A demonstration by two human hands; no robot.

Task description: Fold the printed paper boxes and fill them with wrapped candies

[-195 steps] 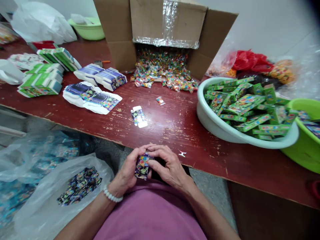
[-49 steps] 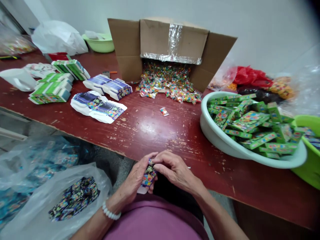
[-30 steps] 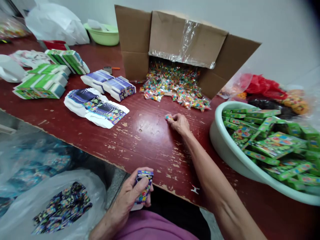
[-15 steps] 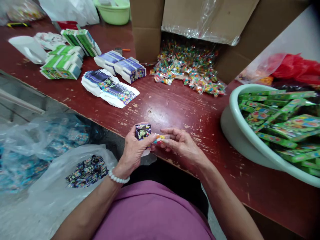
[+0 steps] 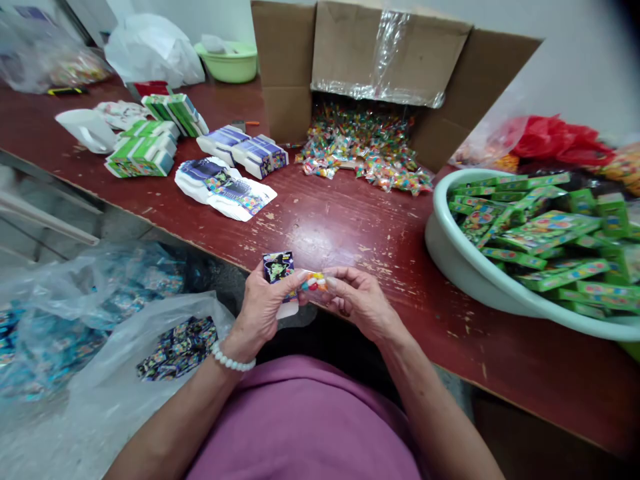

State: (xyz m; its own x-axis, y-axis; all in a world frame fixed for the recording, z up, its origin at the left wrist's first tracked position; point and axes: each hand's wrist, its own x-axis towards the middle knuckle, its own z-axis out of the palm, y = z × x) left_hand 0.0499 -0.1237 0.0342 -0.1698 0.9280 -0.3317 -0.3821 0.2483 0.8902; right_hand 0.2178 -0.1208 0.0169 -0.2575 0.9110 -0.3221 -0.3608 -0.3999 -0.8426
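My left hand (image 5: 263, 307) is closed round a small dark printed box (image 5: 278, 267) with a witch picture, held upright at the table's near edge. My right hand (image 5: 357, 301) pinches a small clear candy packet (image 5: 314, 281) with coloured sweets, its end touching the side of the box. A white bead bracelet (image 5: 231, 361) sits on my left wrist. Both hands hover just in front of the red-brown table (image 5: 350, 227).
A tipped cardboard carton (image 5: 370, 60) spills candy packets (image 5: 365, 150). Flat purple box blanks (image 5: 225, 190) and stacked green (image 5: 143, 150) and purple blanks (image 5: 245, 150) lie left. A pale basin (image 5: 450, 247) of green boxes stands right. Plastic bags (image 5: 165, 340) with dark boxes hang below left.
My right hand reached out to the table, picked up the lone candy packet and brought it back to the box in my left hand. The view shifted slightly.
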